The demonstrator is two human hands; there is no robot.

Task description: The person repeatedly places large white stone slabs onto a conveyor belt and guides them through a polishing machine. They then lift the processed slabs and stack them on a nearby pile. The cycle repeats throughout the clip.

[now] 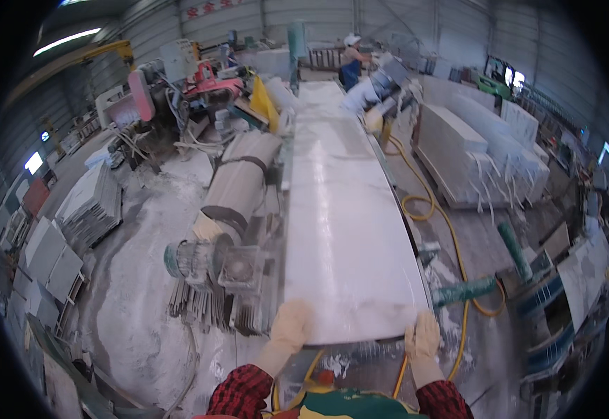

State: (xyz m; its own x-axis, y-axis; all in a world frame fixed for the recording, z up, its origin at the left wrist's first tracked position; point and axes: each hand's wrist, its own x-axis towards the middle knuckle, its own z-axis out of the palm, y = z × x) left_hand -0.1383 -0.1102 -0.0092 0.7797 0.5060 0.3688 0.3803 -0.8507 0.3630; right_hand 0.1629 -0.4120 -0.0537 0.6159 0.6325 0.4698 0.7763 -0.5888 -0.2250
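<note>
A long, glossy white stone slab (353, 244) lies flat, stretching away from me. My left hand (292, 322), in a pale glove, is against its near left corner; motion smears those fingers, so I cannot tell how they are bent. At the near right corner, my gloved right hand (423, 339) rests along the slab's side edge. Its fingers are stretched forward, lying rather flat, and what is under the palm is hidden.
Left of the slab stand a dusty motor (199, 258) and a wide roller-shaped cylinder (245, 164). A yellow hose (451, 230) winds along the floor at right, near stacked slabs (451, 150) and a green post (465, 291). Farther off, another person (352, 63) stands beside the machinery.
</note>
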